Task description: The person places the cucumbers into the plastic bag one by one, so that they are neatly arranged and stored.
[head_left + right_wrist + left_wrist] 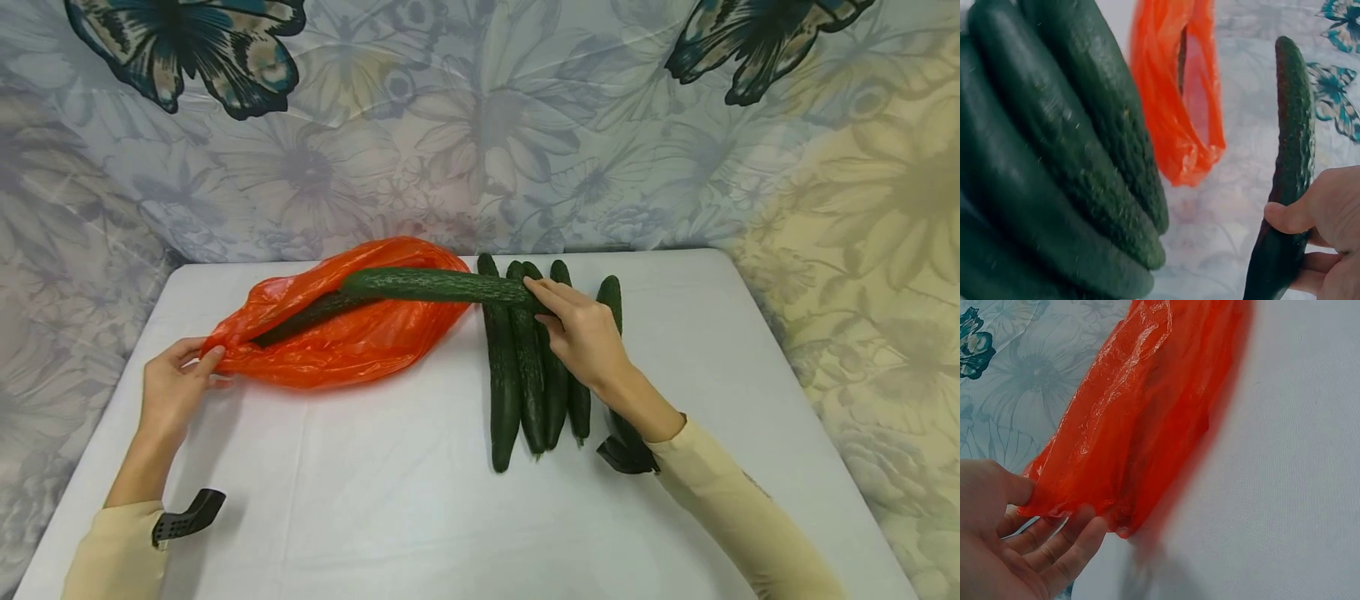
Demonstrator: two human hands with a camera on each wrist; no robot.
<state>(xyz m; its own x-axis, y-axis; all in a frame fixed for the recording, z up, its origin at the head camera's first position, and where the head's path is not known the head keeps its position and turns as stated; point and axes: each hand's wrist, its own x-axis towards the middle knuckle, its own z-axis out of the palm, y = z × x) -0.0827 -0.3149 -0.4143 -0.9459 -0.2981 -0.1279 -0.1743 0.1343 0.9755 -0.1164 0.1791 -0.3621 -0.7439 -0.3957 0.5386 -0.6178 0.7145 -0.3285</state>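
Observation:
My left hand (176,383) pinches the closed left end of an orange-red plastic bag (352,358); in the left wrist view, thumb and fingers hold its corner. One dark green cucumber (300,320) lies inside, seen through the mouth, which faces right. My right hand (581,333) grips another cucumber (442,287) near its right end. That cucumber is held level above the table, its left end over the bag's opening. Beneath the right hand, several cucumbers (502,392) lie side by side; a separate cucumber (611,293) lies to their right, partly hidden by the forearm.
A white-covered table (360,500) carries everything. Behind it hangs a floral cloth backdrop (525,150) with blue butterflies. A black wrist mount (189,518) sticks out by the left sleeve, and another black mount (628,454) by the right.

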